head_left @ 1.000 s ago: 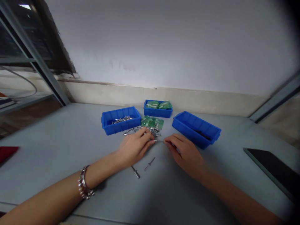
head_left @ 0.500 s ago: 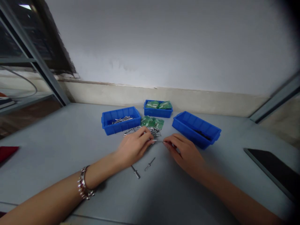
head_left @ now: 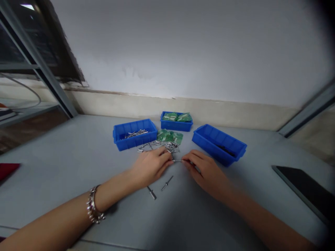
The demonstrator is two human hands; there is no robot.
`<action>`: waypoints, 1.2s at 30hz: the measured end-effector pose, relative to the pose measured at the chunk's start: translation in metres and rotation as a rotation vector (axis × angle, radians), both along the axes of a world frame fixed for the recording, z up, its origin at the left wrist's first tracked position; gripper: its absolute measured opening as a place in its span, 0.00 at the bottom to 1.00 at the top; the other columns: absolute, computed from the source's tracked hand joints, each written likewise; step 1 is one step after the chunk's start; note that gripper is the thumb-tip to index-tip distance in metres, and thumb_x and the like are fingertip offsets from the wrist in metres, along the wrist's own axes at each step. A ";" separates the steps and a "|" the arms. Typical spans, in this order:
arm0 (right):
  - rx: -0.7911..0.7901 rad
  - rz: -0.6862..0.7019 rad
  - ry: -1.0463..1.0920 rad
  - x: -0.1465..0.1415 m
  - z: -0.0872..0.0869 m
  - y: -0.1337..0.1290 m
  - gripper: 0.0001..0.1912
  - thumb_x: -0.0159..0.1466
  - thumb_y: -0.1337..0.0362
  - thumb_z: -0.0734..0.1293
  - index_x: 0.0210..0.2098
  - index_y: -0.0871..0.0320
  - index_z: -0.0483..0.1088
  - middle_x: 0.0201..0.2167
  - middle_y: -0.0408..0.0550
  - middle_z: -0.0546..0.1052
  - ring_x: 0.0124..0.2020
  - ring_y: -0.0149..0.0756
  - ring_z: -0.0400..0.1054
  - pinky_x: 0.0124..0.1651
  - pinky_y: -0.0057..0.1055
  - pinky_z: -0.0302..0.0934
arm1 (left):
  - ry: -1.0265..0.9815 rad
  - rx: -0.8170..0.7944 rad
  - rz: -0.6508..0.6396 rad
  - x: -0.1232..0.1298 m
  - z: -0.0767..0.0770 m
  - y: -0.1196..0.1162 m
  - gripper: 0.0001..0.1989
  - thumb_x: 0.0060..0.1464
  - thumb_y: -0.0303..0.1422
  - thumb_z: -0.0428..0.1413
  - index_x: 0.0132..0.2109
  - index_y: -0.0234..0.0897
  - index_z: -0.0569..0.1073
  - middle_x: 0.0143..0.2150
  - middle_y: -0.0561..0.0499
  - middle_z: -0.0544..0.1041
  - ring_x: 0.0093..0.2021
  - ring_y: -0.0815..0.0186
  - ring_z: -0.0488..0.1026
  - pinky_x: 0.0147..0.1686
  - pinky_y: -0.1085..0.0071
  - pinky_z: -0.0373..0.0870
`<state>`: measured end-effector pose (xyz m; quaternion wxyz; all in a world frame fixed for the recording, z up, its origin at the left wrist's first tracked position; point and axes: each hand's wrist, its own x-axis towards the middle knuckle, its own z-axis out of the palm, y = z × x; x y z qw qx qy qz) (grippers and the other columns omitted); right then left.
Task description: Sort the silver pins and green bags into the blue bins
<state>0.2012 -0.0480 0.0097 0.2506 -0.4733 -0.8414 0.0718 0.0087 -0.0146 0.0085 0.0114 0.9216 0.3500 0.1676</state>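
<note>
Between my fingertips a thin metal blind rivet [head_left: 177, 160] lies level, pinched at its left end by my left hand [head_left: 153, 164] and at its right end by my right hand [head_left: 205, 170]. Both hands are closed. Just behind my left hand spreads a pile of blind rivets [head_left: 167, 145] on the grey table. Nearer me, a single rivet [head_left: 166, 183] lies apart, and a thicker rivet [head_left: 151, 192] pokes out from under my left wrist.
A blue bin [head_left: 134, 141] at left holds rivets. Green packets fill the back blue bin [head_left: 176, 125], with another green packet [head_left: 178, 138] before it. Dark small parts lie in the right blue bin [head_left: 211, 145]. A dark flat device [head_left: 303, 188] rests far right; something red [head_left: 7, 170] far left.
My left hand has moved slightly down and toward me, showing more of the pile. The rivet between my hands has dropped a little, and my right hand has barely shifted.
</note>
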 end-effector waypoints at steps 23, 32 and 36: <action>-0.085 0.003 -0.171 0.000 -0.002 0.002 0.10 0.62 0.70 0.57 0.35 0.60 0.69 0.32 0.49 0.70 0.35 0.36 0.64 0.40 0.34 0.60 | -0.004 0.011 -0.027 0.001 0.004 -0.002 0.13 0.61 0.35 0.39 0.39 0.35 0.66 0.37 0.48 0.67 0.34 0.66 0.68 0.33 0.71 0.65; -0.035 -0.017 -0.134 0.001 -0.002 0.002 0.09 0.62 0.70 0.58 0.35 0.60 0.69 0.31 0.49 0.70 0.35 0.37 0.64 0.40 0.34 0.61 | 0.154 0.043 0.010 -0.001 -0.004 0.002 0.14 0.60 0.36 0.40 0.37 0.35 0.67 0.34 0.48 0.67 0.29 0.66 0.68 0.26 0.71 0.64; -0.026 -0.007 -0.135 0.001 -0.001 0.002 0.08 0.62 0.70 0.58 0.35 0.60 0.69 0.31 0.49 0.70 0.35 0.36 0.65 0.40 0.34 0.61 | 0.070 -0.001 -0.010 -0.001 0.000 0.001 0.13 0.60 0.35 0.40 0.37 0.35 0.67 0.36 0.48 0.67 0.32 0.66 0.68 0.32 0.69 0.66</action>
